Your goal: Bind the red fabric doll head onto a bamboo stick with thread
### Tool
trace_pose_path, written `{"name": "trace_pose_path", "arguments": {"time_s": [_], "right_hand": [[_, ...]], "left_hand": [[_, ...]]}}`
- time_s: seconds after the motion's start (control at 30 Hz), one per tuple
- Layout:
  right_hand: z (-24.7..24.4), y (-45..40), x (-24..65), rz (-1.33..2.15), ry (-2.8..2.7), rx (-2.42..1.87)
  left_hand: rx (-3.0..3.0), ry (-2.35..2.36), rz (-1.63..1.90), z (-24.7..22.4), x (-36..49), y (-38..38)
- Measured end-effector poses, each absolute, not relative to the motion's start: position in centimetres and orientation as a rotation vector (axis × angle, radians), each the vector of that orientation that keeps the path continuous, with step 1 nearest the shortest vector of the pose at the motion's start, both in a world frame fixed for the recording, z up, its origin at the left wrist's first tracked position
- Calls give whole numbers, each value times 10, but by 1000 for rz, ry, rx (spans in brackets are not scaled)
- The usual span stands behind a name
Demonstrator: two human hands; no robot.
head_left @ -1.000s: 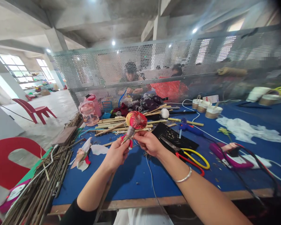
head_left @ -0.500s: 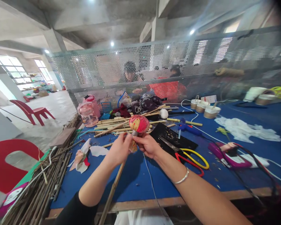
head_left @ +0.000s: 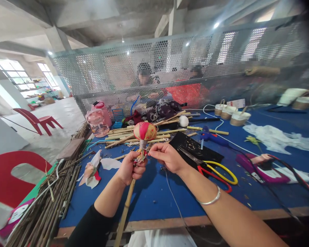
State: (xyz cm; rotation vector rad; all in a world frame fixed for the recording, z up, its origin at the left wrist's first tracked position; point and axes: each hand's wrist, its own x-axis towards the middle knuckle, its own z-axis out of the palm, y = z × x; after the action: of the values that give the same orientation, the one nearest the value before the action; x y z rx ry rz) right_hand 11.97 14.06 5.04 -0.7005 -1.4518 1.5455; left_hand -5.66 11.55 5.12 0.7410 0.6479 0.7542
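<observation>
A bamboo stick [head_left: 126, 207] slants up from the table's front edge. On its top sits a round red and yellow cloth head [head_left: 145, 131], with grey cord wound round its neck [head_left: 143, 144] and gathered cloth ends below. My left hand [head_left: 133, 167] is wrapped round the stick just under the winding. Close beside the neck, on its right, my right hand [head_left: 164, 156] pinches the thin cord. A loose length of cord [head_left: 173, 195] runs down over the blue table toward the front edge.
Scissors [head_left: 208, 168] lie on a black cloth [head_left: 186, 144] at right, near a blue glue gun [head_left: 213, 137]. Bamboo sticks [head_left: 118, 134] and a pink bottle [head_left: 98, 120] stand behind. Dark twigs [head_left: 54, 202] line the left edge. Two people are beyond a perforated screen [head_left: 100, 75].
The cloth head has turned and tilted left. My left hand has moved lower, round the stick, and my right hand has drawn away from the neck. The view has shifted slightly.
</observation>
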Motion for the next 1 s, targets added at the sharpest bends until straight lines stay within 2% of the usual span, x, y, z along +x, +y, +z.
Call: {"name": "trace_pose_path", "arguments": {"time_s": [0.23, 0.63, 1.0], "right_hand": [[56, 135, 118, 1710, -1223, -611], [51, 137, 119, 1556, -1487, -677], [50, 141, 117, 1563, -1464, -643]], "left_hand": [[796, 570, 742, 49, -53, 108], [853, 558, 786, 48, -57, 103], [771, 391, 640, 49, -59, 97]]}}
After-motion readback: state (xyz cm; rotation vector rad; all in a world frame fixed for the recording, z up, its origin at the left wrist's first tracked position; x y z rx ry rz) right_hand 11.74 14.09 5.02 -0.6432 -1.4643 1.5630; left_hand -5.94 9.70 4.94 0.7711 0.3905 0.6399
